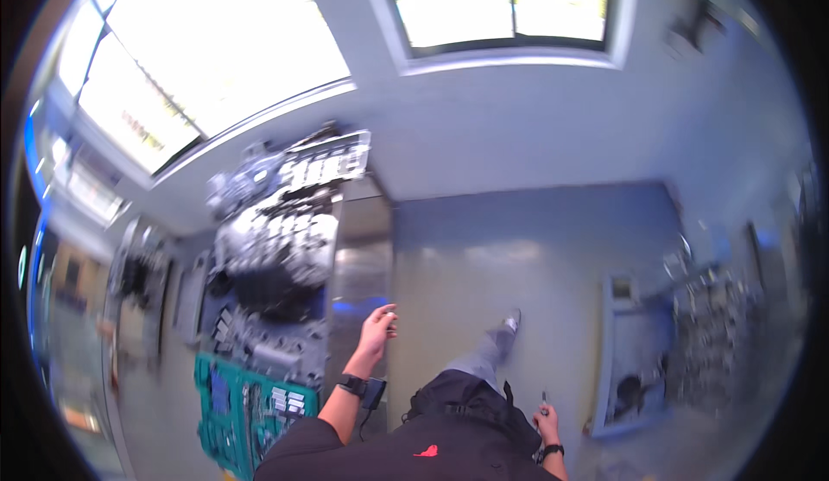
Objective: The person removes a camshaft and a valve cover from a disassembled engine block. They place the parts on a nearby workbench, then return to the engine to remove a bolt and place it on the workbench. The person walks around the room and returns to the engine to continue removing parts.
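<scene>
You wear a black short-sleeved top with a small red mark, grey trousers, and a dark wristband on each wrist.

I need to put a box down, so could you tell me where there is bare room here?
The grey floor is bare between the steel panel and the blue bin, ahead of the raised foot. The workbench on the left is crowded with parts, and the green tray below it is full.

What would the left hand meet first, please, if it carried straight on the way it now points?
Probably the steel workbench top just ahead of the left hand; depth is hard to judge in this blurred view.
</scene>
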Tool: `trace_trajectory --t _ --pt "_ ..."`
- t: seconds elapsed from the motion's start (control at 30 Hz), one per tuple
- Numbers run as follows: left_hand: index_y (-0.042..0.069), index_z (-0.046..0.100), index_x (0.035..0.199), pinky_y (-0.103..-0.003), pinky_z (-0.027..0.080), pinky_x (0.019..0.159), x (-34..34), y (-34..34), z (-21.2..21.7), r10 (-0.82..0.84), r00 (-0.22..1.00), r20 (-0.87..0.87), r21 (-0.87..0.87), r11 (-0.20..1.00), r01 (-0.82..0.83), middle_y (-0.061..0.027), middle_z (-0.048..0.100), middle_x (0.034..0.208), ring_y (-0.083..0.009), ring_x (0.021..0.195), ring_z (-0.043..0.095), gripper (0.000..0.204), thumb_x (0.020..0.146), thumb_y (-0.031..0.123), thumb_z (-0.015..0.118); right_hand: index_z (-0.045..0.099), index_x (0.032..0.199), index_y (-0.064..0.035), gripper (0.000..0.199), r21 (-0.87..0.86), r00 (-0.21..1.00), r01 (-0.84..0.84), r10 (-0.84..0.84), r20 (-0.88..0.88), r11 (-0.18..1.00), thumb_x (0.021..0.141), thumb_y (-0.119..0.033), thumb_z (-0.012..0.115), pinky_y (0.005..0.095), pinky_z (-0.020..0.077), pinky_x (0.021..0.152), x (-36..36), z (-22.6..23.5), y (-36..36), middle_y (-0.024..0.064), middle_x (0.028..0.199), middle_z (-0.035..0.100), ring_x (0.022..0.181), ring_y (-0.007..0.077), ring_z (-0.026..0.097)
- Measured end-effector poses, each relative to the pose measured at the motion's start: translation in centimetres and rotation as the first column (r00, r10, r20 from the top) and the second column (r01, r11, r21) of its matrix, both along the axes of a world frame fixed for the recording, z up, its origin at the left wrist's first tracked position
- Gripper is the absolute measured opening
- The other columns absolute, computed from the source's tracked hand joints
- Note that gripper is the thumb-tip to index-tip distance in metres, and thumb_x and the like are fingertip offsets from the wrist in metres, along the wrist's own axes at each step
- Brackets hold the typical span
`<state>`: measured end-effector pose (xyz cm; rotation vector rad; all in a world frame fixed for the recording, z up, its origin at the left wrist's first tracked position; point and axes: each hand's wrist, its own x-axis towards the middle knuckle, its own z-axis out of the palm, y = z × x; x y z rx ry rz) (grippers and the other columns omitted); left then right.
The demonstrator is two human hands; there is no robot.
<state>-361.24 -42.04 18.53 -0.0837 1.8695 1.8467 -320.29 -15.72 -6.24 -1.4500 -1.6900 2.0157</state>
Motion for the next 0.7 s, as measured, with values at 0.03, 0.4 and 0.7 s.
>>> trace_trajectory --t 0.03,0.4,0.7 --pt "0.008 0.052 0.115 -0.021 0.044 0.059 -1.5 2.8 0.2 -0.074 0.997 -0.038 -0.021 0.997 0.073 0.0005 0.054 0.086 -0.0060 0.067 0.048 0.029 0.087 0.011 0.049 0.050 0.092 -0.0033 0.027 -0.024 0.998 0.035 -0.036 -0.047 0.999 0.067 0.001 0.058 0.0248 0.0390 0.046 -0.5 -0.3 0.9 0.0053 0.064 0.052 0.052 0.0120 0.050" --pt "0.003 0.047 0.086 -0.021 0.031 0.039 0.2 56.0 3.0 -0.818 0.570 -0.081 -0.063 0.575 0.816 -0.0038 0.051 0.067 -0.0056 0.045 0.038 0.021 0.091 0.023 0.044 0.054 0.082 -0.0065 0.018 0.092 0.532 0.799 -0.770 0.353 0.594 0.065 0.000 0.058 0.0273 0.0429 0.046 10.0 -0.6 6.4 0.0043 0.059 0.052 0.052 0.0144 0.053" --pt "-0.004 0.046 0.103 -0.022 0.040 0.050 20.4 86.7 8.9 -0.840 -0.266 -0.473 -0.208 -0.187 0.960 -0.0052 0.060 0.079 -0.0072 0.054 0.045 0.021 0.088 0.011 0.048 0.047 0.088 -0.0074 0.015 -0.199 -0.040 0.974 -0.942 0.333 -0.112 0.074 -0.002 0.052 0.0233 0.0362 0.039 5.8 3.8 8.6 0.0047 0.064 0.048 0.047 0.0113 0.046"
